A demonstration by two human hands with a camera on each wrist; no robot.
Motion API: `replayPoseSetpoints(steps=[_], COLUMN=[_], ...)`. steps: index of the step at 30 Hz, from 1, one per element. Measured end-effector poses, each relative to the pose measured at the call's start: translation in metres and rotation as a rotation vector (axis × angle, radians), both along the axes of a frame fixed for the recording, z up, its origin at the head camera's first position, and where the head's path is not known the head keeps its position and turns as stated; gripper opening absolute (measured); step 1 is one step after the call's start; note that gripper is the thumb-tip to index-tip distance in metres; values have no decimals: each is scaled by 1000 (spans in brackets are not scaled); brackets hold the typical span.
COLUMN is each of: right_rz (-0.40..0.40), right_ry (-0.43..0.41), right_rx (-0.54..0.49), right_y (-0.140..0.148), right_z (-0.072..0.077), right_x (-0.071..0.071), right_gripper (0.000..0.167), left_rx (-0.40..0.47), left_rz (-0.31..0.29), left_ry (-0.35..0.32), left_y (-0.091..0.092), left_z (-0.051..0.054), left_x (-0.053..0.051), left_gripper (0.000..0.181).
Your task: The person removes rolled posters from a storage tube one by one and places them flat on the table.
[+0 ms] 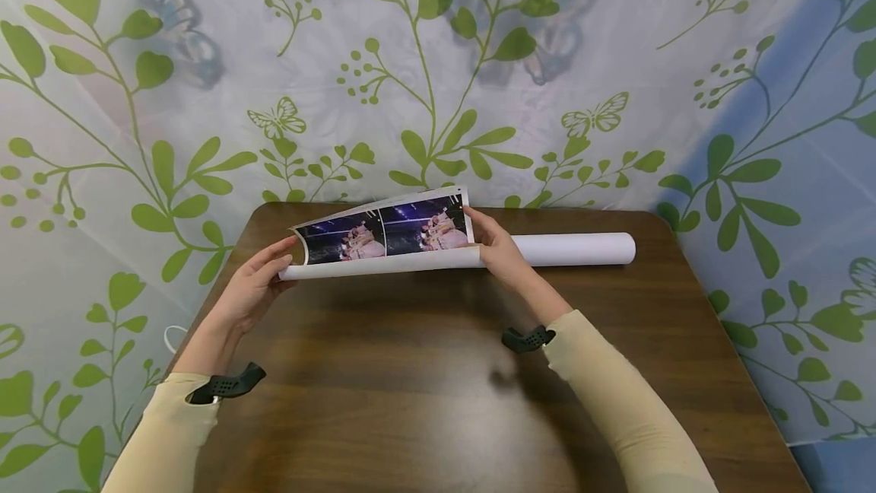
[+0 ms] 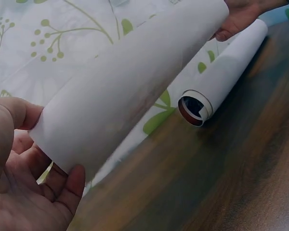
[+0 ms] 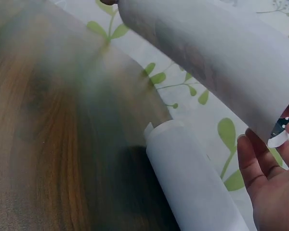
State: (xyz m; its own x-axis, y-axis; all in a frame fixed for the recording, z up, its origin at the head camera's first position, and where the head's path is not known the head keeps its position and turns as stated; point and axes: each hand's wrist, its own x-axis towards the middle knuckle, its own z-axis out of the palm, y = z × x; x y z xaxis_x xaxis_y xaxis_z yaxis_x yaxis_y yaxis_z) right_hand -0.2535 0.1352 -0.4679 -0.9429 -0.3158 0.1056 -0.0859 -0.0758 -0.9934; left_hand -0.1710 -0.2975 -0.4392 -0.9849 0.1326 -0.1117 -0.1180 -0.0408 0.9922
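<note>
Left hand [image 1: 256,280] has the left end of the printed sheet [image 1: 345,242] clamped between thumb and fingers. Sheet is up in the air, over the back of the table [image 1: 404,379], strung between both hands. My read on progress: lifting it is done, and it's apart from the white roll [image 1: 578,248]; the curl is left — sheet is a loose trough, neither flat nor wound tight. Long axis runs left-right, right end slightly farther from the person. Printed side faces up and toward the person; both wrist views show the plain white back. Right hand [image 1: 503,253] is clamped on the right end. Beyond it, the roll lies on the table, axis also roughly left-right — open end [image 2: 195,108] pointing left.
</note>
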Motion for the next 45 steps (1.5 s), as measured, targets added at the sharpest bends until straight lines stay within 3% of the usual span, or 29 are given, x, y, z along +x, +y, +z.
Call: replayPoseSetpoints(steps=[7,10,13,17,20,23,29,36,41,45], right_rz=[2,-10,-16,-27,-53,-89,-117,-131,-135,-131], right_ry=[-21,-40,-55,-71,-73,-73,-62,-36,-31,-44], right_rx=[-73,-74,-89,-134,-188,-233,-285,-343,-324,-242], right_y=[-2,-4,-6,-11,-17,-24,-40,-55,-56,-48], right_z=[-2,-2,-2,-6,-7,-6,-1,-2,-9,-17], right_x=[4,5,6,10,15,20,31,43,46,47], right_gripper=[80,84,88,91,92,93,94,96,90,80], left_rx=[44,40,44,34,-22,-18,50,103,71,-20], left_rz=[-5,24,112,275,382,415,304,191,177,172], left_ry=[82,110,107,78,89,126,169,80,93,143], left_y=[5,10,17,30,42,55,89,124,128,118], left_z=[-5,-5,-4,1,1,-1,-5,-10,-11,-13], left_x=[-2,-3,-6,-9,-13,-18,-24,-20,-19,-21], left_gripper=[44,45,49,54,61,70,79,85,92,94])
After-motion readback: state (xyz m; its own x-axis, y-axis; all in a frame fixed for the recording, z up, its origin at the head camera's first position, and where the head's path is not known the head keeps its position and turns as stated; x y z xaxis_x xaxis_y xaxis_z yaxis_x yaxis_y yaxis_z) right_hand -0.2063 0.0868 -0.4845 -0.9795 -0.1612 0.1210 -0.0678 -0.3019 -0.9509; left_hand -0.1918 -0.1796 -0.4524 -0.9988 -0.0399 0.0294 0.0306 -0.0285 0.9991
